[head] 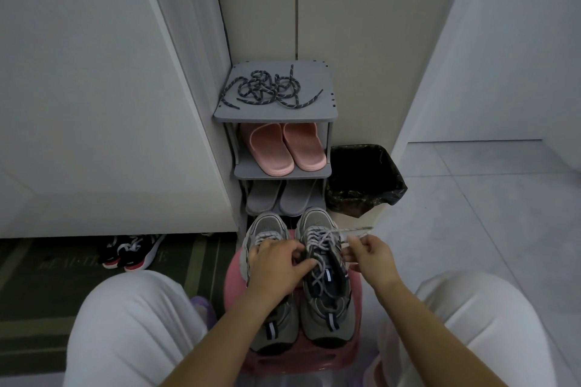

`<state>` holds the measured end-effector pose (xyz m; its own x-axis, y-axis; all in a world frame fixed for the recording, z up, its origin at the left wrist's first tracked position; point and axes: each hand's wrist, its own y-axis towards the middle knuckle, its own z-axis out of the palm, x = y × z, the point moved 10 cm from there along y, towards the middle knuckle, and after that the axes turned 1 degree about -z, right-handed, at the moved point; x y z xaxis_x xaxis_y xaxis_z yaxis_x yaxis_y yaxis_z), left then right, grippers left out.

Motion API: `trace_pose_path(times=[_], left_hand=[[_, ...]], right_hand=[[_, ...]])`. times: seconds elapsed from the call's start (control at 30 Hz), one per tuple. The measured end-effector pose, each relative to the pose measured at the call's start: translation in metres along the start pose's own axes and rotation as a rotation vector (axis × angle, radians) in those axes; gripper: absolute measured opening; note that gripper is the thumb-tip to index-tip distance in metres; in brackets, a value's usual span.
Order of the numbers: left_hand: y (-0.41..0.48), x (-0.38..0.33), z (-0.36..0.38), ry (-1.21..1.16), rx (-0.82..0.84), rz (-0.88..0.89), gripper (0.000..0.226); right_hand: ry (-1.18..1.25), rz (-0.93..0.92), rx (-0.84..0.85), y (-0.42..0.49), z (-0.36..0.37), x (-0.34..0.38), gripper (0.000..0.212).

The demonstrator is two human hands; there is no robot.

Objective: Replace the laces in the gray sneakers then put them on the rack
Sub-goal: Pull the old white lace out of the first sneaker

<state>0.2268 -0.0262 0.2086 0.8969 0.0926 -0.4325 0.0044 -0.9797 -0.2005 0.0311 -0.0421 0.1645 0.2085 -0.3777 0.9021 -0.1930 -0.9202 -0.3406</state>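
Observation:
Two gray sneakers stand side by side on a pink stool [356, 352], toes toward the rack. My left hand [276, 264] lies over the left sneaker [267, 226] and grips the tongue edge of the right sneaker [327, 302]. My right hand [369, 253] pinches the pale gray lace [355, 230] of the right sneaker and holds it taut out to the right. Dark speckled laces [270, 88] lie tangled on the top shelf of the gray rack [276, 116].
Pink slippers [283, 148] fill the rack's second shelf and gray slippers [283, 201] the third. A black-lined bin [364, 179] stands right of the rack. Black-and-red shoes [132, 251] lie on a dark mat at left. My knees flank the stool.

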Motion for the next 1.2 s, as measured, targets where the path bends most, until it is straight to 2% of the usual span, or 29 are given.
trace_pose_path(times=[0.1, 0.2, 0.27, 0.5, 0.77, 0.87, 0.97, 1.07, 1.2], left_hand=[[0.005, 0.004, -0.003, -0.075, -0.033, -0.038, 0.027], [0.007, 0.003, -0.002, -0.054, -0.038, -0.072, 0.022], [0.008, 0.002, -0.001, -0.05, -0.047, -0.093, 0.02], [0.014, -0.009, 0.001, -0.066, -0.035, -0.067, 0.007], [0.025, -0.009, 0.001, -0.19, 0.056, -0.023, 0.014], [0.023, -0.008, 0.011, -0.132, 0.124, 0.003, 0.019], [0.021, -0.008, 0.01, -0.08, 0.109, -0.004, 0.03], [0.024, -0.011, 0.008, 0.001, 0.137, -0.001, 0.022], [0.033, -0.003, 0.005, -0.139, 0.162, -0.037, 0.025]], right_hand=[[-0.235, -0.044, 0.093, -0.005, 0.008, 0.0, 0.025], [-0.399, -0.062, 0.228, -0.01, 0.024, -0.009, 0.051], [-0.463, -0.103, 0.232, -0.01, 0.024, -0.009, 0.055], [-0.406, -0.133, 0.23, -0.011, 0.02, -0.009, 0.051], [-0.405, -0.144, 0.213, -0.013, 0.019, -0.007, 0.051], [-0.415, -0.152, 0.212, -0.013, 0.018, -0.006, 0.051], [-0.432, -0.161, 0.206, -0.015, 0.018, -0.004, 0.051], [-0.453, -0.176, 0.203, -0.016, 0.019, -0.001, 0.051], [-0.468, -0.199, 0.223, -0.017, 0.02, 0.003, 0.048]])
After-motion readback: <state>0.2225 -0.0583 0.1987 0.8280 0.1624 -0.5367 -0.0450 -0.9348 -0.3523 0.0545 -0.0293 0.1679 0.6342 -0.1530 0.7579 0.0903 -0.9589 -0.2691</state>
